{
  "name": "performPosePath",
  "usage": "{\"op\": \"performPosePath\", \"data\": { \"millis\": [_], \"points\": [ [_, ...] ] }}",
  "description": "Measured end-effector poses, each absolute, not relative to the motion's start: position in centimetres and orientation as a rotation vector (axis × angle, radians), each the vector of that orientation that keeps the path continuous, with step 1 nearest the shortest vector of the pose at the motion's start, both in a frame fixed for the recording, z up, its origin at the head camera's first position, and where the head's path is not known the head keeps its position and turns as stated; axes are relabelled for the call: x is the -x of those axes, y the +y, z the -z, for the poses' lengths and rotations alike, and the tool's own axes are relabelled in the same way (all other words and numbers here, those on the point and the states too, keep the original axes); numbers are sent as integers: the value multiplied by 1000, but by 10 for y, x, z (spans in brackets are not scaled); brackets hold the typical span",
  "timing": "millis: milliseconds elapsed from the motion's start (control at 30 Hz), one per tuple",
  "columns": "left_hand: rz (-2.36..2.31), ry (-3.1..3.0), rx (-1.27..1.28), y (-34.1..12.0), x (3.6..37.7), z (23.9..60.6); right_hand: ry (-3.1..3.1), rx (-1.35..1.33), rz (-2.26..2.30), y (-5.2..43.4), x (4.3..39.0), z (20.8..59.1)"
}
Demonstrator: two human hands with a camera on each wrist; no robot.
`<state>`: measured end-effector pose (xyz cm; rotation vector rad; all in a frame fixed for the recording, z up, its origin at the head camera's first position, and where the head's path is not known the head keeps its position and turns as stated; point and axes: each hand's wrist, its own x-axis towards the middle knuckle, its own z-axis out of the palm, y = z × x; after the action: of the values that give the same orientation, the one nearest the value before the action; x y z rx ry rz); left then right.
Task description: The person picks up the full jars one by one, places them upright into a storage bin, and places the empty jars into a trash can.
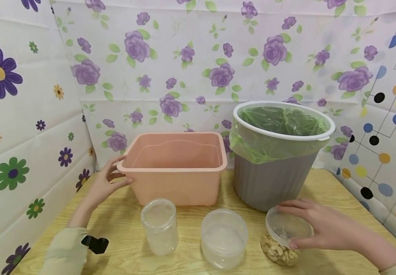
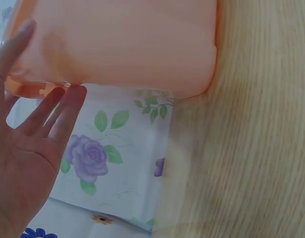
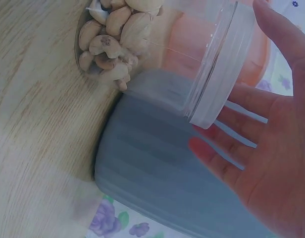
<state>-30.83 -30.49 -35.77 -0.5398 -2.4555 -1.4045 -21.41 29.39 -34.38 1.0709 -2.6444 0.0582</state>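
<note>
Round the nut jar (image 1: 277,253), right fingers (image 3: 212,156) in wide grip; at the pink tub (image 1: 174,187), left fingers (image 2: 69,113) likewise

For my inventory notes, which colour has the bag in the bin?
The bag is translucent green; it shows best in the head view.

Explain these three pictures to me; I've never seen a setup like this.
There's no machine: a person works barehanded. The wide picture is taken from the person's head, looking forward and down; the other two, from the left and right wrists. On the table stand a pink tub, a grey bin with a green liner, a tall clear jar, a shorter clear jar and a lidded jar of nuts. The left hand touches the tub's rim; the right hand holds the nut jar by its lid.
</note>
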Motion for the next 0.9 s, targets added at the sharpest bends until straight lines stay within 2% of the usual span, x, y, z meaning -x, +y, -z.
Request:
{"op": "performPosePath", "data": {
  "millis": [200, 567, 900],
  "points": [
    [1564, -2417, 500, -300, 307, 350, -2659, -1066, -69, 293, 215, 343],
    [1557, -2494, 388, -294, 296, 335, -2673, -1091, -81, 295, 216, 343],
    [1637, -2502, 417, -294, 294, 334, -2872, -1105, -98, 287, 219, 334]
  ]
}}
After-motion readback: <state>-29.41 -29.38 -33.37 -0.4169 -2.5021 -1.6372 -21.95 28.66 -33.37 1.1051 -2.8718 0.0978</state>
